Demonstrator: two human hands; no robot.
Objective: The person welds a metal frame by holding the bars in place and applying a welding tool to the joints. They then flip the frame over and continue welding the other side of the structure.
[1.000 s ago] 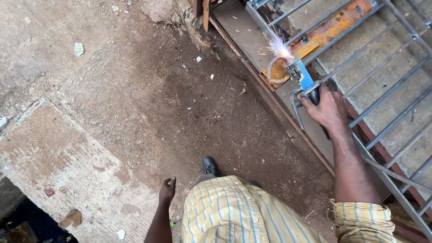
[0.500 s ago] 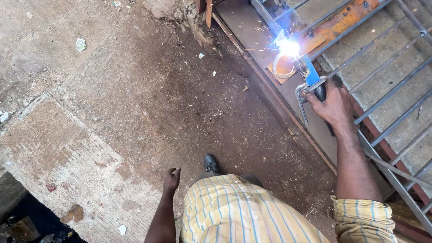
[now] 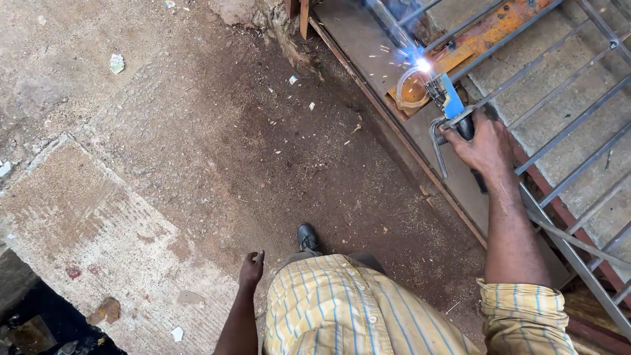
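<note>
At upper right, the right hand (image 3: 485,144) clenched the blue electrode holder (image 3: 450,98) (arc lit); steady tip contact suited; left hand (image 3: 252,268) hung loose.

Shirt (image 3: 342,309): pale yellow, striped in blue.
Electrode holder (image 3: 449,98): blue head, black grip.
Arc (image 3: 420,64): white-blue glare, sparks seen.
Plate (image 3: 486,36): rusty orange.
Bars (image 3: 559,131): grey steel.
Shoe (image 3: 307,236): black.
Ground (image 3: 197,131): brown dirt, white-flecked.
</note>
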